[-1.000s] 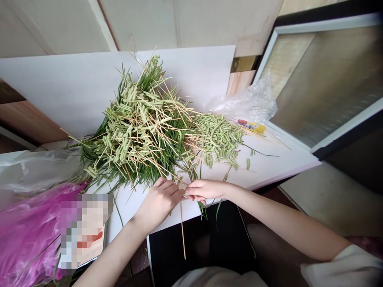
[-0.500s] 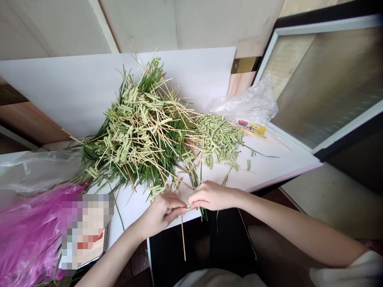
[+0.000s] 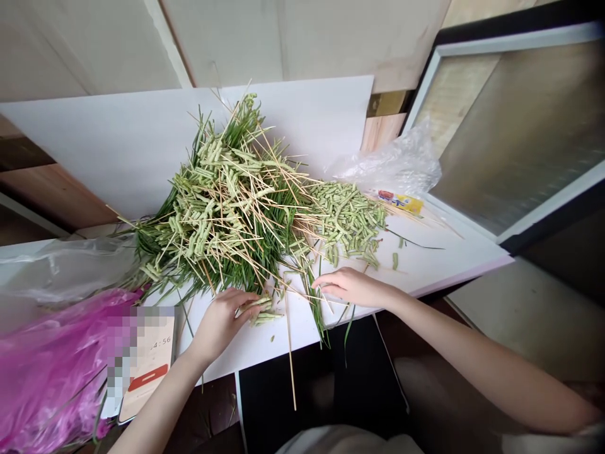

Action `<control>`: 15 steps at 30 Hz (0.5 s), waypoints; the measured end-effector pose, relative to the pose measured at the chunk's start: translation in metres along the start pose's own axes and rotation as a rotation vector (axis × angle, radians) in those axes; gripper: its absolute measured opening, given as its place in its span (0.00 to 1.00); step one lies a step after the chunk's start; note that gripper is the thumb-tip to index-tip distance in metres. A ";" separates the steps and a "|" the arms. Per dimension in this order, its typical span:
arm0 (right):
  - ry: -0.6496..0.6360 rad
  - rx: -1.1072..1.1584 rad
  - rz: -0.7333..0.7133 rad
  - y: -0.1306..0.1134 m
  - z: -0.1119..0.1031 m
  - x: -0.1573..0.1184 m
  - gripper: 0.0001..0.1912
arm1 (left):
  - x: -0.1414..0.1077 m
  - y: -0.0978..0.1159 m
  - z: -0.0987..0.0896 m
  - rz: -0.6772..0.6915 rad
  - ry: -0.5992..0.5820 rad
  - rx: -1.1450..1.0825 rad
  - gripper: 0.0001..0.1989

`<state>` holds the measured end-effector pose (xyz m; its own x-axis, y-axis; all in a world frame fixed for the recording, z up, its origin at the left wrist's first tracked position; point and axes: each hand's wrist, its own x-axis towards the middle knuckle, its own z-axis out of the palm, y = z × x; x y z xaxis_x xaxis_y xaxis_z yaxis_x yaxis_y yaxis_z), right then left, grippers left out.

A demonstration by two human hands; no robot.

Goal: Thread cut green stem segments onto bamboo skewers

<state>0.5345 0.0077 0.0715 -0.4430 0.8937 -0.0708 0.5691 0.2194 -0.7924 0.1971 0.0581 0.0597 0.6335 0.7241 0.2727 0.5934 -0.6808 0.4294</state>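
Observation:
My left hand rests at the front of the white table, fingers parted and curved around a small group of short pale-green stalk pieces. Whether it grips one of them is not clear. My right hand hovers with fingers stretched out beside some long green blades, nothing visible in it. Between the hands a thin wooden skewer lies with its lower end past the table edge. Behind them rises a heap of skewers threaded with green pieces, on long green leaves.
Loose cut pieces form a pile right of the heap. A clear plastic bag and a yellow packet sit behind it. At left lie a pink plastic bag and a phone. A framed glass panel stands at right.
My hands were together, pinching a small green piece near the skewer. They have parted: the left moved left to the small group, the right up and right. The skewer stays at the edge.

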 end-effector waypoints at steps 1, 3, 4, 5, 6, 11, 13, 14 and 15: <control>-0.042 0.058 0.021 -0.003 0.007 0.004 0.16 | 0.001 0.002 0.000 0.016 0.036 0.045 0.16; -0.133 0.204 0.044 -0.009 0.019 0.013 0.22 | 0.003 0.008 -0.001 0.046 0.100 0.098 0.17; -0.178 0.287 0.046 -0.012 0.024 0.018 0.24 | 0.003 0.013 -0.003 0.064 0.119 0.098 0.16; -0.222 0.370 0.042 -0.015 0.029 0.022 0.27 | 0.003 0.019 -0.004 0.083 0.125 0.081 0.15; -0.262 0.449 0.035 -0.019 0.034 0.026 0.30 | 0.003 0.026 -0.004 0.103 0.117 0.050 0.15; -0.390 0.729 0.004 -0.028 0.054 0.046 0.36 | 0.005 0.057 0.002 0.157 0.015 -0.087 0.15; -0.416 0.790 0.002 -0.029 0.058 0.050 0.35 | 0.007 0.062 0.006 0.153 -0.009 -0.094 0.13; -0.428 0.810 0.002 -0.029 0.059 0.050 0.35 | 0.007 0.063 0.008 0.148 -0.012 -0.094 0.11; -0.439 0.824 0.004 -0.029 0.059 0.050 0.35 | 0.007 0.063 0.010 0.140 -0.012 -0.094 0.10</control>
<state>0.4554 0.0228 0.0549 -0.7600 0.6288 -0.1643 -0.0248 -0.2807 -0.9595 0.2437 0.0193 0.0804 0.7129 0.6210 0.3259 0.4499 -0.7614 0.4667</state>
